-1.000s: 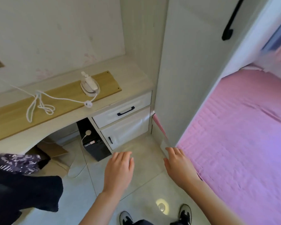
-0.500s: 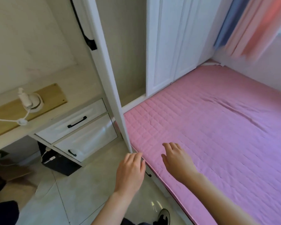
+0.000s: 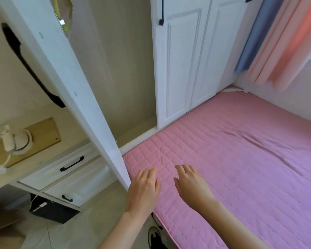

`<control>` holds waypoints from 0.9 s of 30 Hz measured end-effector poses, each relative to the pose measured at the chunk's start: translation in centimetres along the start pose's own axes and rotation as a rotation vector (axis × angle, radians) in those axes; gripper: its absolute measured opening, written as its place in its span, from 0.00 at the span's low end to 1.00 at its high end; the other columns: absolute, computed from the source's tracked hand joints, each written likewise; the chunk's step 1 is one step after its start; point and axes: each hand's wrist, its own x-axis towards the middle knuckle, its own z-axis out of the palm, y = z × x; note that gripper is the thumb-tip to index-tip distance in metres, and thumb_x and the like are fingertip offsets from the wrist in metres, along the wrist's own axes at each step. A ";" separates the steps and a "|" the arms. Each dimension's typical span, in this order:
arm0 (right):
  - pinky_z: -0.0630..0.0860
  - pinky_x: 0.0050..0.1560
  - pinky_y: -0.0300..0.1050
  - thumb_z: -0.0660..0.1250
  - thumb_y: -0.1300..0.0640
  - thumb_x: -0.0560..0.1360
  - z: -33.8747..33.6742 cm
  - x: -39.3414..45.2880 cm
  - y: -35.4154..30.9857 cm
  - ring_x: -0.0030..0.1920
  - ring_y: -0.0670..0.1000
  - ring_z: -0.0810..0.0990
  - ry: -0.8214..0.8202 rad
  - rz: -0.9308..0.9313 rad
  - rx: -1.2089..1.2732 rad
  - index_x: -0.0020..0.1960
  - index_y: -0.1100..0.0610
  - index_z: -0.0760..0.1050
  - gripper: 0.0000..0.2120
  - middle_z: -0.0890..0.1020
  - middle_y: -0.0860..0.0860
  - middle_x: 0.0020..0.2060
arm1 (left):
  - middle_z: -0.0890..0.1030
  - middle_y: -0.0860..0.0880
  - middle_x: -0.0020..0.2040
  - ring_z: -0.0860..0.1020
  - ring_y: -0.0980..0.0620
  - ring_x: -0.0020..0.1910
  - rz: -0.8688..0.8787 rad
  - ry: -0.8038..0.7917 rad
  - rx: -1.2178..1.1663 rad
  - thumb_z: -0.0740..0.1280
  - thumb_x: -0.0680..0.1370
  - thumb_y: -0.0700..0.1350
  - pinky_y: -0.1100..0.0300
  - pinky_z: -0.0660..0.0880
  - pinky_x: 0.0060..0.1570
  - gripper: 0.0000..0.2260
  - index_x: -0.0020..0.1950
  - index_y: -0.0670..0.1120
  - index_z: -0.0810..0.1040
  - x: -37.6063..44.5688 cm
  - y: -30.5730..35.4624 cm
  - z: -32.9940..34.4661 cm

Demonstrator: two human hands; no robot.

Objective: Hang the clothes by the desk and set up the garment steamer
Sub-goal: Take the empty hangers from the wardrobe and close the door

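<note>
The white garment steamer (image 3: 14, 140) stands on the wooden desk top (image 3: 43, 133) at the far left, its white cord (image 3: 2, 168) trailing off the frame's left edge. My left hand (image 3: 144, 187) and my right hand (image 3: 190, 184) hover palm down, fingers apart and holding nothing, over the near corner of the pink bed (image 3: 241, 168). A white wardrobe door (image 3: 66, 83) with a black handle stands open between the desk and the bed. A yellow-green item (image 3: 63, 15) shows at the top inside the wardrobe. No clothes are clearly visible.
Closed white wardrobe doors (image 3: 187, 60) stand behind the bed. Desk drawers (image 3: 70, 168) with black handles sit below the desk top, with a black box (image 3: 52, 211) on the tiled floor under them. Pink and blue curtains (image 3: 276, 42) hang at the upper right. A shoe (image 3: 154, 236) shows by the bed edge.
My view has swung right from the desk toward the bed and wardrobe. Both hands moved from above the floor to above the bed's corner. The dark clothes at lower left left the view.
</note>
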 end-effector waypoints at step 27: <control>0.74 0.62 0.53 0.71 0.53 0.71 -5.1 34.3 2.2 0.65 0.59 0.74 0.178 -0.426 -0.199 0.66 0.63 0.73 0.26 0.78 0.57 0.62 | 0.72 0.45 0.70 0.67 0.43 0.71 -0.349 0.371 0.223 0.68 0.75 0.45 0.48 0.70 0.66 0.25 0.71 0.43 0.69 29.6 -8.1 -2.4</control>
